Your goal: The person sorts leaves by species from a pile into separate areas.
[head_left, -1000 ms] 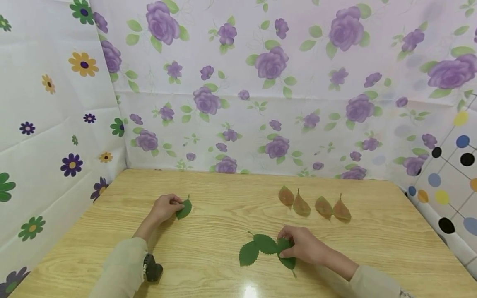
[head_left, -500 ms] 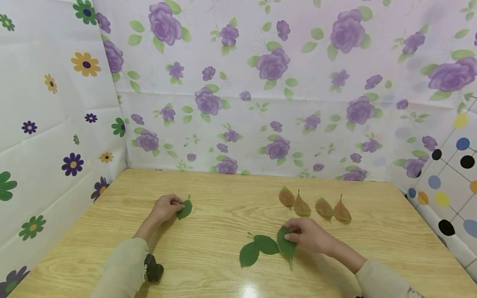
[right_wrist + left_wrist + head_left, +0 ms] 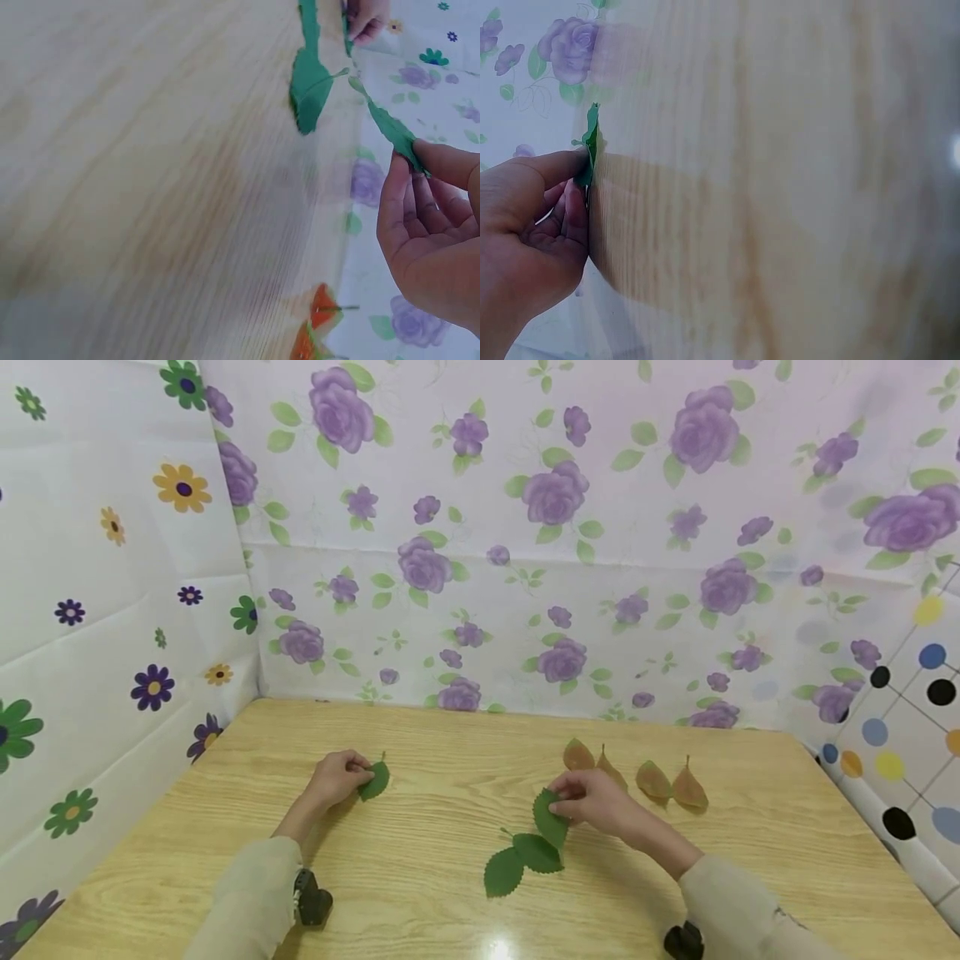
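Note:
My left hand (image 3: 336, 778) pinches a green leaf (image 3: 376, 782) at the left of the table, its stem pointing away from me. In the left wrist view the thumb presses on that leaf (image 3: 592, 142), seen edge-on. Between thumb and fingers, my right hand (image 3: 602, 807) holds another serrated green leaf (image 3: 550, 817) by its side edge. The right wrist view has this held leaf (image 3: 390, 126) raised off the tabletop. Two more green leaves lie in front of it, one slanting left (image 3: 503, 872) and one (image 3: 537, 853) whose far side the held leaf overlaps in the head view.
Several reddish-brown leaves lie at the back right, among them an upright pear-shaped one (image 3: 689, 787) and a rounder one (image 3: 654, 782). My right hand partly covers another brown leaf (image 3: 611, 768). Floral cloth (image 3: 495, 610) rises behind the wooden table (image 3: 420, 877).
My right hand has lifted its green leaf from the right end of the green row and carried it left and away from me. The left hand keeps its place.

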A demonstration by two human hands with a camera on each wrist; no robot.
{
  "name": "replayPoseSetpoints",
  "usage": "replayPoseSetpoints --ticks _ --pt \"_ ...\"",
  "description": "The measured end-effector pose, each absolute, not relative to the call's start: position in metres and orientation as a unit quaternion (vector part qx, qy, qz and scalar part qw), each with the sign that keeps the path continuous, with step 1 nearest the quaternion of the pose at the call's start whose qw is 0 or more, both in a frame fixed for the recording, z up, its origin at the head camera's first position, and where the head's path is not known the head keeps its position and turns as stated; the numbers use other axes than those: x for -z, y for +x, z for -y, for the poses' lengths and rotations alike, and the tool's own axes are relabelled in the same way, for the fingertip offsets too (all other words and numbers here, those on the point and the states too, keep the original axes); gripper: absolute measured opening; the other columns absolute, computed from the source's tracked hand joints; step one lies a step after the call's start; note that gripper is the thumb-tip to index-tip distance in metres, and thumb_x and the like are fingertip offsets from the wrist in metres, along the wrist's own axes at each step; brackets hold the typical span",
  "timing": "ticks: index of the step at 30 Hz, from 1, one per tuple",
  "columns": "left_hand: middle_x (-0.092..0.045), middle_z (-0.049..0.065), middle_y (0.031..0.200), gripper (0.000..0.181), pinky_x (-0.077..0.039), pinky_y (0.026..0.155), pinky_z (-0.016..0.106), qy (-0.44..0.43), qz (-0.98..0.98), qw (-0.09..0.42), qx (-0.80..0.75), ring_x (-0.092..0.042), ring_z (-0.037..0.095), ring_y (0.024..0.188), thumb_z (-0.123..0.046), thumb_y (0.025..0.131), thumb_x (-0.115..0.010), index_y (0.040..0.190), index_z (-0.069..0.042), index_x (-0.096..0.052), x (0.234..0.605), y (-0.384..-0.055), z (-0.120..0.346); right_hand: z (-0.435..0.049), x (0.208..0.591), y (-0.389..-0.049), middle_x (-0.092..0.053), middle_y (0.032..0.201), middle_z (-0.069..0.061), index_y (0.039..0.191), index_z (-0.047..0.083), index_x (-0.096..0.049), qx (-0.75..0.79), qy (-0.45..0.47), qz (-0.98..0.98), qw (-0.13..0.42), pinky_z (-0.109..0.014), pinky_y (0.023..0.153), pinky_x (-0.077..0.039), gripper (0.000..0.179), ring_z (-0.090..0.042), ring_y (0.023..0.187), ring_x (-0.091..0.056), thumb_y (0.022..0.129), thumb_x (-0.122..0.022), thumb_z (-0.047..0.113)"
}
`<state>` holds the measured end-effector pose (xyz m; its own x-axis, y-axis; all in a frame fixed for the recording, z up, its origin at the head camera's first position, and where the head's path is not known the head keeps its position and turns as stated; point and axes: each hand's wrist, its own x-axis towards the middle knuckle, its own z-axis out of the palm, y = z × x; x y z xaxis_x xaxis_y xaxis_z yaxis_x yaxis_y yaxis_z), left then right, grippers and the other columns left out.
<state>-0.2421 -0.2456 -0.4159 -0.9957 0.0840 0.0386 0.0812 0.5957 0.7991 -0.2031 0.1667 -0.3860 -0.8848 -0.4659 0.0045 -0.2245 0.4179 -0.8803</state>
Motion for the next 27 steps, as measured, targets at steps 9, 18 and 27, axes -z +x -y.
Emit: replayPoseSetpoints --ticks 9,18,27 --pt "-0.060 0.014 0.090 0.017 -0.049 0.067 0.029 0.030 -0.896 0.001 -0.443 -0.056 0.023 0.082 -0.003 0.091 -0.062 0.102 0.010 -0.060 0.417 -0.244 0.243 -0.132 0.390 -0.225 -0.065 0.094 -0.010 0.115 -0.007 -0.063 0.545 -0.175 -0.812 0.113 -0.042 0.073 -0.057 0.023 -0.020 0.084 -0.064 0.093 -0.061 0.001" --pt "-0.060 0.015 0.092 0.019 -0.048 0.068 0.030 0.018 -0.902 0.002 -0.430 -0.056 0.025 0.085 -0.003 0.092 -0.062 0.105 0.011 -0.060 0.419 -0.246 0.242 -0.093 0.395 -0.247 -0.066 0.101 -0.012 0.117 -0.007 -0.062 0.604 -0.139 -0.776 0.117 -0.041 0.080 -0.055 0.025 -0.019 0.086 -0.065 0.092 -0.059 -0.002" --pt "-0.060 0.013 0.090 0.018 -0.048 0.067 0.030 0.024 -0.903 -0.001 -0.429 -0.055 0.024 0.083 -0.003 0.092 -0.062 0.104 0.010 -0.060 0.420 -0.245 0.243 -0.046 0.400 -0.267 -0.063 0.104 -0.017 0.121 -0.007 -0.060 0.640 -0.096 -0.751 0.128 -0.039 0.080 -0.055 0.031 -0.016 0.080 -0.064 0.090 -0.062 -0.003"
